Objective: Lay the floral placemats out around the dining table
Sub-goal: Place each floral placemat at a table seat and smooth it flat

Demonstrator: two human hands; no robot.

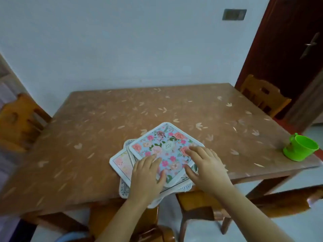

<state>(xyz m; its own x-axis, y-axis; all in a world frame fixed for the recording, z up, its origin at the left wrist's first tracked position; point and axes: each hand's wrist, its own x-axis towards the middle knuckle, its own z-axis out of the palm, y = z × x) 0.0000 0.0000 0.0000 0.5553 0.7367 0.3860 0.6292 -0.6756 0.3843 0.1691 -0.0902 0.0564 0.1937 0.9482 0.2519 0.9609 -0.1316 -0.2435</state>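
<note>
A brown leaf-patterned table [122, 119] carries a loose stack of placemats [167, 147] at six o'clock and a green cup [299, 148] at three o'clock.

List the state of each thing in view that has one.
top mat: lies on the stack, turned askew, both hands on it.
stack: piled unevenly at the near edge of the table, overhanging it; none laid out yet.
left hand: flat on the top mat.
right hand: fingers spread, flat on the top mat.
cup: upright near the table's right edge.
</note>
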